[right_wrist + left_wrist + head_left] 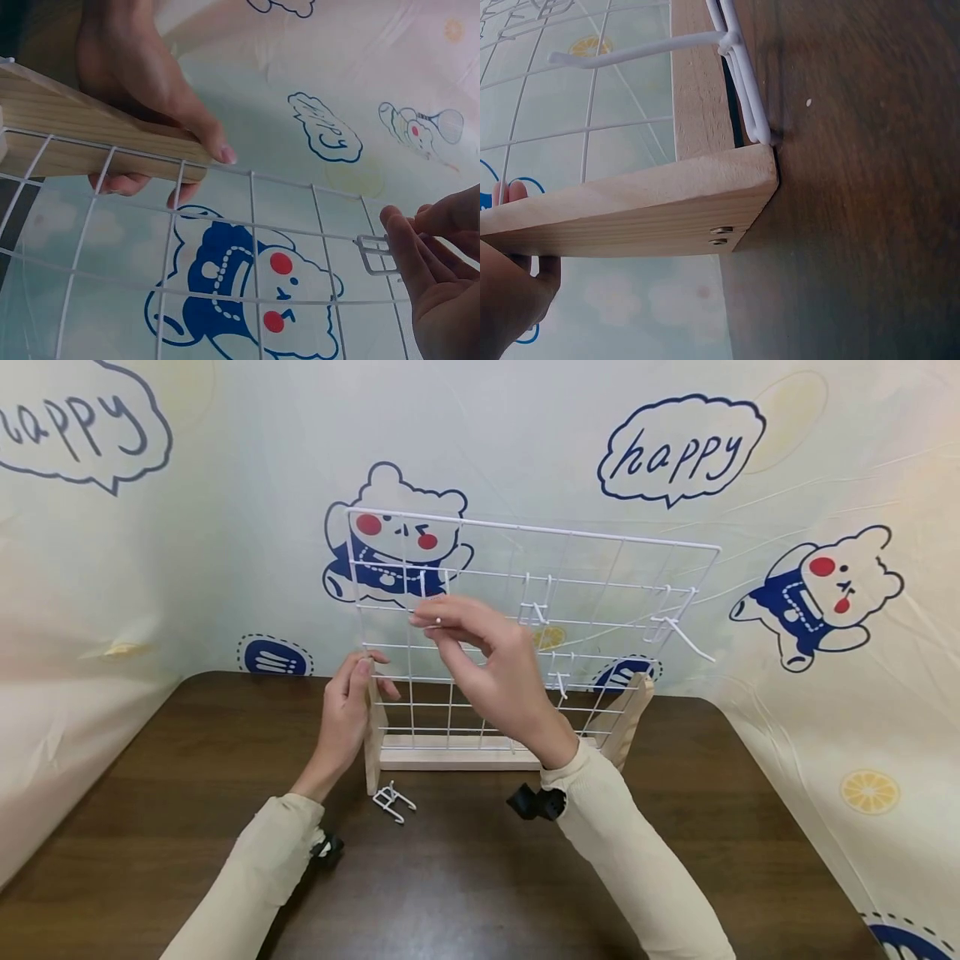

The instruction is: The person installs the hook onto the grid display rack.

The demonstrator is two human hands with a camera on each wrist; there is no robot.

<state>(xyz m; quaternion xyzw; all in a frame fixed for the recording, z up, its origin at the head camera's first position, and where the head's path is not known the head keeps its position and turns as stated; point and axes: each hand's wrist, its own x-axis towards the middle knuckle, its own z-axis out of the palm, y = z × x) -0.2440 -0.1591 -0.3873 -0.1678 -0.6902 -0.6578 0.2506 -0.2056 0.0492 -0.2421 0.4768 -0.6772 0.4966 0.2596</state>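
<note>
My left hand grips the wooden side support of a white wire grid rack, thumb on the near side. In the right wrist view the fingers wrap round the end of that support. My right hand pinches a white wire hook at the grid's upper left; its frame lies against the grid wires, and the fingers hide its prong. More white hooks hang on the grid's middle and right. A loose double-pronged hook lies on the table before the left support.
The rack's wooden base bar and right wooden support stand on a dark brown table. Behind the table hangs a pale cloth printed with bears and lettering. Each wrist wears a black camera.
</note>
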